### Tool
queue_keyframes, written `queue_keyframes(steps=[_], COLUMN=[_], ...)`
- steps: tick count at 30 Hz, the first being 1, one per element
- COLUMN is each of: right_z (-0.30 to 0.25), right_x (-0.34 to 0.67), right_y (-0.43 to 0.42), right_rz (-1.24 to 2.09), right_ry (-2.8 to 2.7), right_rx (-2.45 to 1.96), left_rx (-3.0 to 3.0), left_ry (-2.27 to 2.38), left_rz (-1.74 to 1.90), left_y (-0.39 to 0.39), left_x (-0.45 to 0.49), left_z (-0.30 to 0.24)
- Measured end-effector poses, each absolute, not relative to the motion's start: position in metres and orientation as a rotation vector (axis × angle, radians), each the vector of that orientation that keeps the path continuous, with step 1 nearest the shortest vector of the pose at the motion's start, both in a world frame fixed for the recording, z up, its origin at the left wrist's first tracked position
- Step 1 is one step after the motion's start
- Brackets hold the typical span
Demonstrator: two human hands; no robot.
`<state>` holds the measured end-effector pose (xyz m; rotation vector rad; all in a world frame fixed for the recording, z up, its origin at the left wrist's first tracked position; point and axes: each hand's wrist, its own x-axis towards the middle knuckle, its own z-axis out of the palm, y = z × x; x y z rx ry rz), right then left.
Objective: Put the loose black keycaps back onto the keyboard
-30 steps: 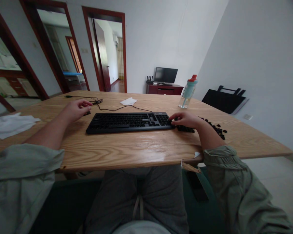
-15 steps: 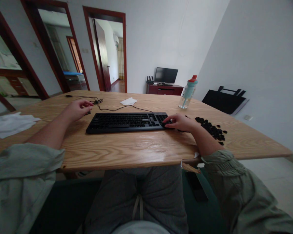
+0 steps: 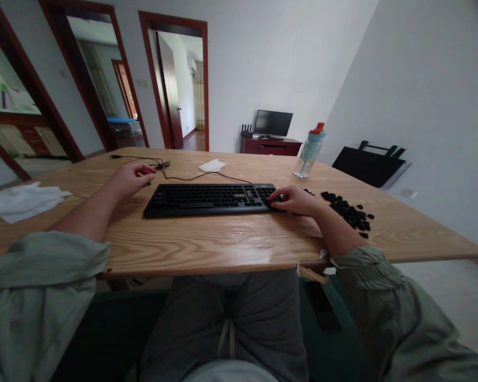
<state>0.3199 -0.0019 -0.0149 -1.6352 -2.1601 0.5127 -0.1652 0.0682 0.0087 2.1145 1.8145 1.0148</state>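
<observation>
A black keyboard [image 3: 207,201] lies on the wooden table in front of me. My right hand [image 3: 297,200] reaches over its right end, thumb and forefinger bent together onto the number pad. Whatever sits between those fingertips is too small to make out. To the right of that hand is a loose pile of small black pieces [image 3: 344,209] that look like keycaps. My left hand [image 3: 133,179] rests beyond the keyboard's left end, fingers loosely curved and apart. A small dark thing [image 3: 148,184] shows beneath its fingertips. The keyboard's cable [image 3: 191,179] runs behind, partly bundled.
A water bottle [image 3: 308,151] with a red lid stands behind the right hand. White paper [image 3: 212,165] lies at the back, and more white tissue [image 3: 24,201] at the left. The table's front edge [image 3: 310,273] is splintered near my right arm. A phone [image 3: 322,305] lies on the seat.
The whole view has shifted slightly, so everything sits a little farther right. Both hands keep nearly the same places, the right still at the number pad.
</observation>
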Motion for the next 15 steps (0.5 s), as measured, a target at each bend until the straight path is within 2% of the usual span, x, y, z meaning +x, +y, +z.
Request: queue_keyframes(steps=[9,15], right_z=[-0.009,-0.001], right_x=[0.334,0.350], right_y=[-0.006,-0.042], right_rz=[0.370,0.413], right_ry=[-2.040,-2.306], right_rx=[-1.434,-1.626], left_rx=[2.139,2.168], left_ry=[1.769,1.759], left_rz=[1.046,1.034], left_y=[0.073,0.077], left_x=[-0.168,-0.167], left_z=[0.005,0.003])
